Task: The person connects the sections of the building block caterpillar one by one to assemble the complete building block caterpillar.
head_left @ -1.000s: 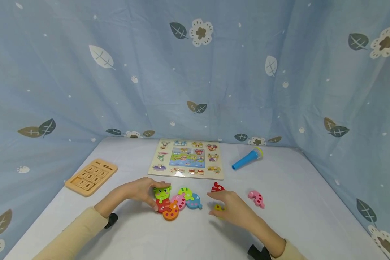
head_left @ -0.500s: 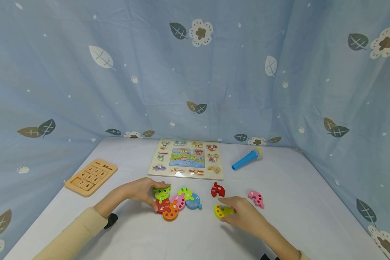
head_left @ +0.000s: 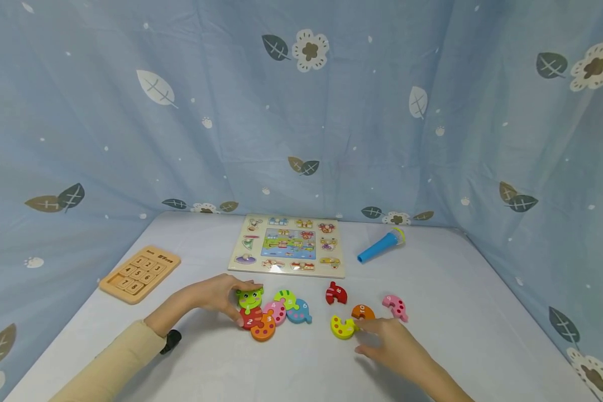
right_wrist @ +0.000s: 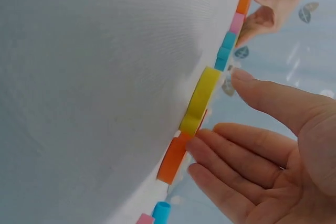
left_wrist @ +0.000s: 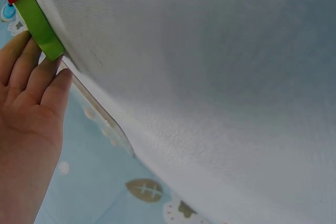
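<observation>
So this person had a glossy painted caterpillar number puzzle going on a white-covered desk, a bit left of the middle between the side edges. The left hand had its grip on the puzzle's left end: fingers at the top of the green smiling head piece marked 1, thumb down by the red piece marked 2. From there it ran through an orange 3, a pink 4, a light-green striped 5 and a blue 6, all joined up.

The right hand was over toward the near right corner side, grip relaxed, thumb spread away from fairly straight fingers. Its fingertips were right by a yellow curved piece with red dots and an orange piece marked 10; couldn't tell if they were touching either. Those two sat close together, right of the blue 6. A red striped 8 lay farther from the near edge, and a pink spotted 9 was off toward the right edge.

Near the far edge: a pale wooden picture board, plus a blue toy microphone to its right. A light wooden number-tile tray hugged the left edge.
</observation>
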`<action>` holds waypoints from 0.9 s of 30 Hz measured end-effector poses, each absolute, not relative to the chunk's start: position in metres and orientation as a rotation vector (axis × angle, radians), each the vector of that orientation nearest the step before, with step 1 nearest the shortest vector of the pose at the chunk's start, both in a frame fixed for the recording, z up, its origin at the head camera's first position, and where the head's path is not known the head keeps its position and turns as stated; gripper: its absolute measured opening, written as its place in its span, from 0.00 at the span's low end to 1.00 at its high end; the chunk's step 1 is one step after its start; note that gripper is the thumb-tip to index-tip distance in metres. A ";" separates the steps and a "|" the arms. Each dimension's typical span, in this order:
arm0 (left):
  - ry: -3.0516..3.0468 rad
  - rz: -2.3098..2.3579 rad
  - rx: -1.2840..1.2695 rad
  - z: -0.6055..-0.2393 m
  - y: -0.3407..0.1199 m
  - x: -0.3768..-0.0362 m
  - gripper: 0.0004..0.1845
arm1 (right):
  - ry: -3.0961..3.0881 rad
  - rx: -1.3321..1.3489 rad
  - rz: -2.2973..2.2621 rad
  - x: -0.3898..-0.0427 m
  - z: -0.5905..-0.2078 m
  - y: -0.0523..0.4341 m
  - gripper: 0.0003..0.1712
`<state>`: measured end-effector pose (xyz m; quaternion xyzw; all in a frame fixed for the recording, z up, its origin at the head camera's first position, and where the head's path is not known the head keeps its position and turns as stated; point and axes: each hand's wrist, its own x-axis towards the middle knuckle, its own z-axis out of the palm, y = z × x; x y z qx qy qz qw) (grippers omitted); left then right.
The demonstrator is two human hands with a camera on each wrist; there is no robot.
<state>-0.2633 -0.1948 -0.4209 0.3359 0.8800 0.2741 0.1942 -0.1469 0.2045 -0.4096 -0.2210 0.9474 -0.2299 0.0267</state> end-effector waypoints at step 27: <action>2.474 0.755 0.958 -0.420 -0.194 -0.263 0.46 | 2.867 -0.765 -0.766 -0.171 -0.419 0.201 0.29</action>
